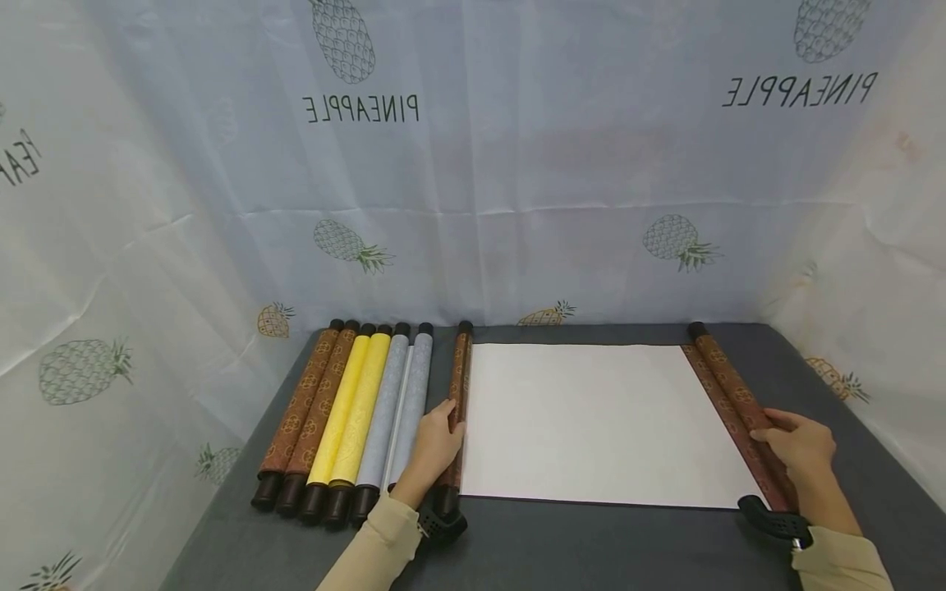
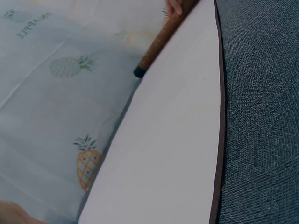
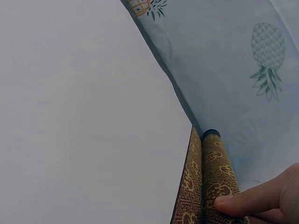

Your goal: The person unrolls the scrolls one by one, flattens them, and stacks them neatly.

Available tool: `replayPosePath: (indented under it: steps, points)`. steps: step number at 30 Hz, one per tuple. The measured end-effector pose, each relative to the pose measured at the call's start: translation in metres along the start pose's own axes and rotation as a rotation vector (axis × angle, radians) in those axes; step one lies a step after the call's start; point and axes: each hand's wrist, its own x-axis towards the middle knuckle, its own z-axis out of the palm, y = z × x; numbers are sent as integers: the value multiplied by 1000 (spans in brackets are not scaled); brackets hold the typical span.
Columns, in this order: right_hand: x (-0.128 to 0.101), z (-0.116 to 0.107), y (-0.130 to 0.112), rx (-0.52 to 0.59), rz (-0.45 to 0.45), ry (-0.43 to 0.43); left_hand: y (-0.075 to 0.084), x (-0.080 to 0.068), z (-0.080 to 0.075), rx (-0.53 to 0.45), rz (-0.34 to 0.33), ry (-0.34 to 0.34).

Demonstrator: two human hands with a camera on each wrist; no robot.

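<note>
A hanging scroll lies unrolled between my hands, its blank white sheet (image 1: 591,419) facing up. Brown cloth with gold patterns covers the rollers at both ends. My left hand (image 1: 434,443) grips the left roller (image 1: 460,369) around its middle; in the left wrist view only a bit of that hand (image 2: 14,213) shows at the lower corner. At the other end, my right hand (image 1: 801,443) holds the right roller (image 1: 720,365), which slants toward me. The right wrist view has the thumb (image 3: 229,200) on top of the patterned roller (image 3: 217,163), with other fingers partly hidden below.
Left of the open scroll, several rolled scrolls lie side by side: brown (image 1: 303,402), yellow (image 1: 365,410) and pale blue (image 1: 414,394), with dark end knobs. Everything rests on a dark grey tabletop (image 1: 591,546). A pineapple-print curtain (image 1: 517,164) hangs behind and at the sides.
</note>
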Motion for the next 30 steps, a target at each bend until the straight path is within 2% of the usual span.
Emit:
replayPosePath:
  steps: [8, 21, 30]
  points:
    - [-2, -5, 0, -19, 0, -22, 3, 0, 0, -8, -55, -28]
    - [2, -4, 4, -9, 9, -12, 2, 2, 0, 12, -68, -71]
    - [6, -7, 7, -22, 0, -15, -3, -1, -5, 30, -133, -122]
